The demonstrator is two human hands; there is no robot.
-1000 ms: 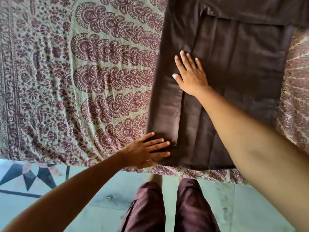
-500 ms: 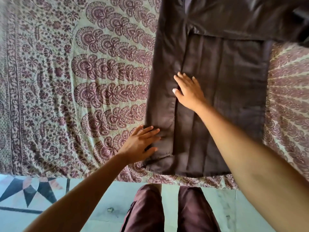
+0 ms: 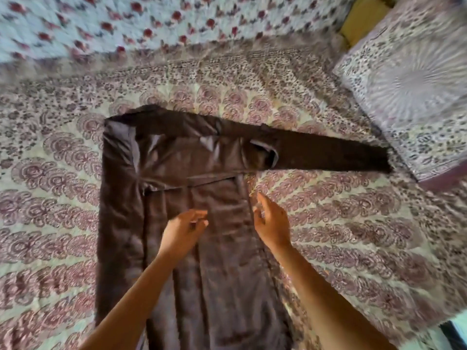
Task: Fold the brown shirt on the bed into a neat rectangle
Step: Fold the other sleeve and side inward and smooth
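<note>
We judge the fold to be partly complete. The brown shirt (image 3: pixel 222 274) lies flat on the bedspread (image 3: pixel 366 236), directly beneath and ahead of both sets of fingers, its length running away from us. Outboard of the fingers of the left hand (image 3: pixel 183 231), one long side is already turned in as a straight strip. Beyond the fingertips and off to the right, one sleeve (image 3: pixel 328 152) lies fully extended, its cuff ending just beside a pillow (image 3: pixel 409 97). Remaining, in our estimate: turn in the sleeve and the side by the right fingers, then fold the length down. The left hand is above the shirt's middle, fingers loosely curled and close together, gripping nothing. The right hand (image 3: pixel 273 224) is at the shirt's unfolded edge, fingers spread and slightly bent, holding nothing. We cannot confirm contact with the cloth, because the frame is blurred. The fabric is dark with a slight sheen, and it is creased at the shoulders beyond the fingertips.
</note>
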